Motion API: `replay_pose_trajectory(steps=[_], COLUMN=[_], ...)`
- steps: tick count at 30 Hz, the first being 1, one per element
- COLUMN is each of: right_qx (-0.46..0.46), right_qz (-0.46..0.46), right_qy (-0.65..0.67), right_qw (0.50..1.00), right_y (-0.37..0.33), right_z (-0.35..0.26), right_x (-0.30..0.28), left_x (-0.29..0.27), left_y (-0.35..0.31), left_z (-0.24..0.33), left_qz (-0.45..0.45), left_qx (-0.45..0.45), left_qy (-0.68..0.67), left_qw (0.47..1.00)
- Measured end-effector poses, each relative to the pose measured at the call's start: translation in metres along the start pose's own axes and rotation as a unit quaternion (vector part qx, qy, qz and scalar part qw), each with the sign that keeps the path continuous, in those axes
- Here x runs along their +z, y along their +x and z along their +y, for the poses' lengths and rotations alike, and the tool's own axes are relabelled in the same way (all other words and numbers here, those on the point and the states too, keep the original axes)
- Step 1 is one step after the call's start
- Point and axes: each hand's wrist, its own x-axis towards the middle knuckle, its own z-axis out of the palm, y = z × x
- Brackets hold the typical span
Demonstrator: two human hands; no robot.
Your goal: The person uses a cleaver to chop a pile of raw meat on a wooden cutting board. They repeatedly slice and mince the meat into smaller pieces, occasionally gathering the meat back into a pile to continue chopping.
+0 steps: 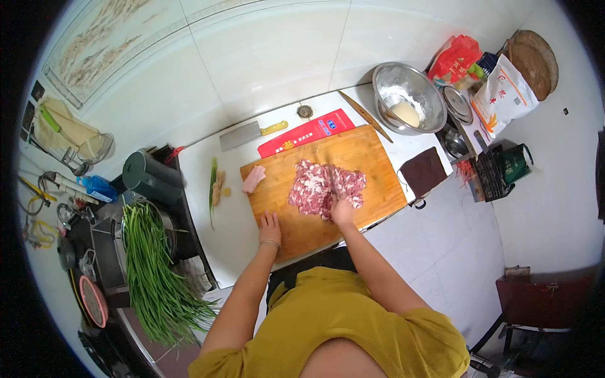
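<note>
On the wooden cutting board (pixel 353 157), head view: minced meat (pixel 324 186) lay heaped at the board's middle. Right hand (pixel 342 213) sat clenched on a knife handle at the heap's near edge, blade blurred. Left hand (pixel 270 227) rested flat and released on the board's near-left part. Meat looked soft, wet, slippery; likely best scooped from underneath. A cleaver (pixel 251 133) lay beyond the board on the desk (pixel 236 214).
</note>
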Motion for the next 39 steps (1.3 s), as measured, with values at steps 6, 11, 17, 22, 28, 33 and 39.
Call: replay_pose_trajectory(steps=[6,11,17,22,28,33,39], right_qx=[0.011,0.017,-0.014,0.002,0.013,-0.002,-0.024], right_qz=[-0.014,-0.036,0.004,-0.025,-0.031,-0.107,-0.023], right_qy=[0.093,0.012,0.077,-0.005,0.106,-0.076,0.073], right_qw=[0.996,0.999,0.997,1.000,0.994,0.991,0.997], right_y=[0.014,0.009,0.006,0.014,0.012,0.016,0.005], right_z=[-0.047,-0.007,-0.066,-0.013,-0.061,0.008,-0.073], right_x=[-0.044,0.007,-0.050,0.016,-0.051,0.027,-0.054], left_x=[0.009,0.016,-0.015,0.014,0.020,0.012,0.014], left_y=[0.008,0.012,0.000,0.010,0.009,0.006,0.010], left_z=[-0.005,-0.005,-0.002,-0.003,-0.005,-0.002,-0.005], left_qz=[-0.002,0.018,-0.037,0.005,0.032,0.041,0.016], left_qx=[-0.013,-0.004,-0.024,-0.014,-0.017,-0.009,-0.019], left_qy=[-0.020,-0.013,-0.046,-0.012,-0.012,-0.018,-0.015], left_qw=[1.000,1.000,0.998,1.000,0.999,0.999,1.000])
